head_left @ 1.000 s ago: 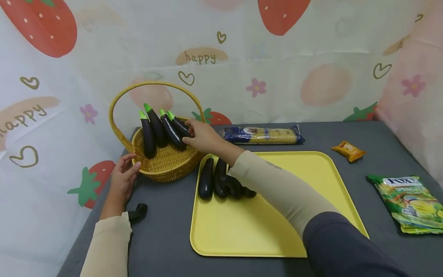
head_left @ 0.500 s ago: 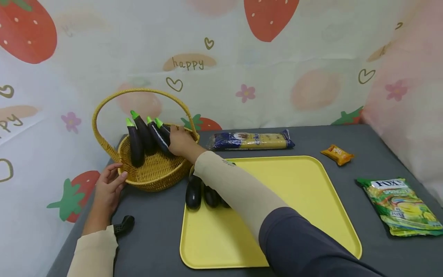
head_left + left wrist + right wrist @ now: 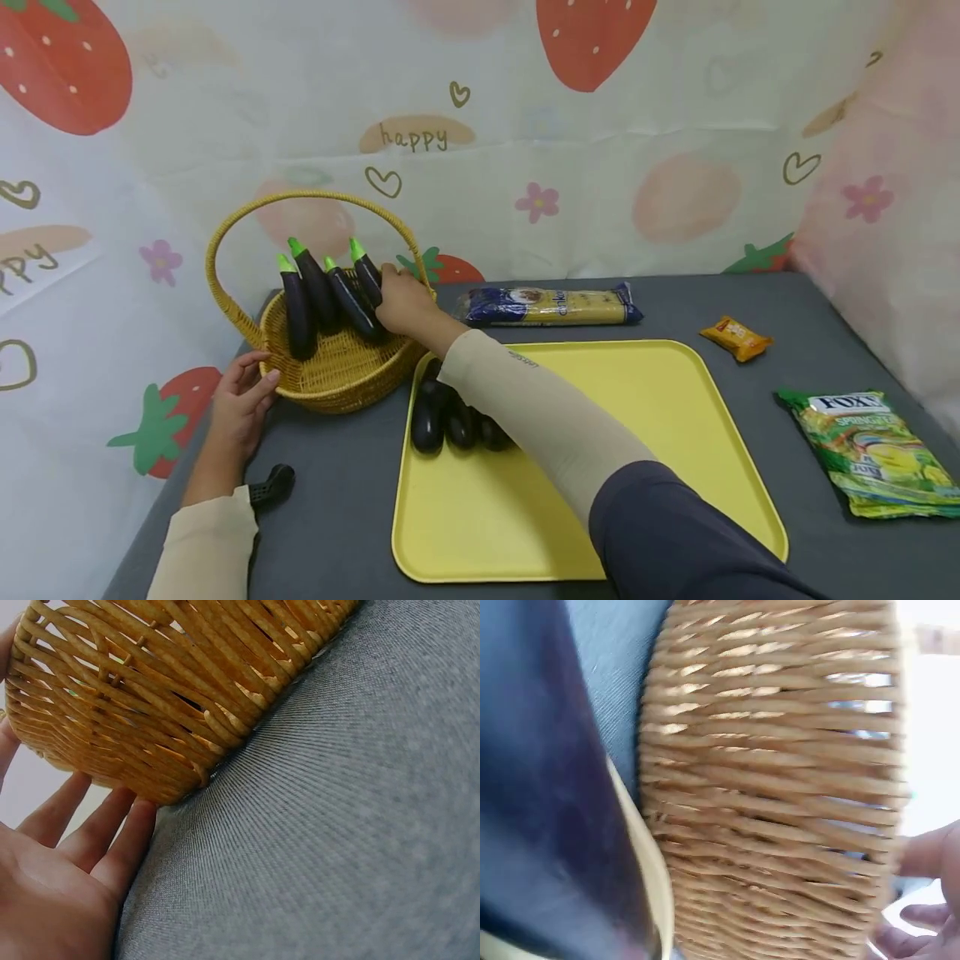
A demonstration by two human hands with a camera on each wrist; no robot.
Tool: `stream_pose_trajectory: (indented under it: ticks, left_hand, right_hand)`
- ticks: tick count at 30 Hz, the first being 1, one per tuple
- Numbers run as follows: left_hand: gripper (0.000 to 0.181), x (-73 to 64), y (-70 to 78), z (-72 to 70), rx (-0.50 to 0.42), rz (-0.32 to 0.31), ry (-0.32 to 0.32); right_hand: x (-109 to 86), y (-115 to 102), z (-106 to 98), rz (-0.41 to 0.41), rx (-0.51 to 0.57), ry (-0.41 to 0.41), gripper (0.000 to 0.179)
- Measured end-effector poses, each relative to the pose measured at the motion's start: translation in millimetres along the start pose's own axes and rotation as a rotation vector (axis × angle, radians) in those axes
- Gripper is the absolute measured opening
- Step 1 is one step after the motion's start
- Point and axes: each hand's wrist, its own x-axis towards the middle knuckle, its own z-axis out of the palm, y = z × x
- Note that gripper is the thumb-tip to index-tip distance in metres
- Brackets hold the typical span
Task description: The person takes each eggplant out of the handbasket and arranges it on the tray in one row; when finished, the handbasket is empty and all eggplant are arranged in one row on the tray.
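A yellow wicker basket with a tall hoop handle stands at the back left. Several dark eggplants with green tips lean inside it. My right hand reaches over the basket's right rim and grips the rightmost eggplant, partly covering it. My left hand touches the basket's left outer side near the handle's foot. In the left wrist view its fairly straight fingers rest against the woven wall. More eggplants lie on a yellow tray, partly hidden by my right forearm.
Behind the tray lies a blue and yellow packet. A small orange wrapped snack and a green Fox's candy bag lie to the right on the grey table. A printed cloth hangs behind.
The rightmost eggplant's green tip has swung right and up, away from its neighbour, with my right hand on it. My left hand stays at the basket. The head view has shifted slightly.
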Motion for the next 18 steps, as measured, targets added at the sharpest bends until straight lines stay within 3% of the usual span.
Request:
stream_pose_trajectory:
  ticks: [5,9,13,18]
  left_hand:
    - [0.027,-2.5,1.3,-1.3,-0.022,0.02,-0.005]
    - [0.027,0.1,-0.4,3.4,-0.04,0.019,-0.023]
    - [0.026,2.5,-1.5,6.7,-0.062,0.038,0.0]
    - [0.026,1.6,-2.4,7.3,-0.063,0.015,0.009]
  right_hand:
    - [-28.2,-2,-11,0.002,0.259,0.033,0.073]
    - [-58.8,10,-22,-0.028,0.415,0.026,0.073]
    - [-91.7,30,-35,-0.059,0.503,-0.022,0.071]
    - [-126.7,65,-43,-0.028,0.56,-0.045,0.068]
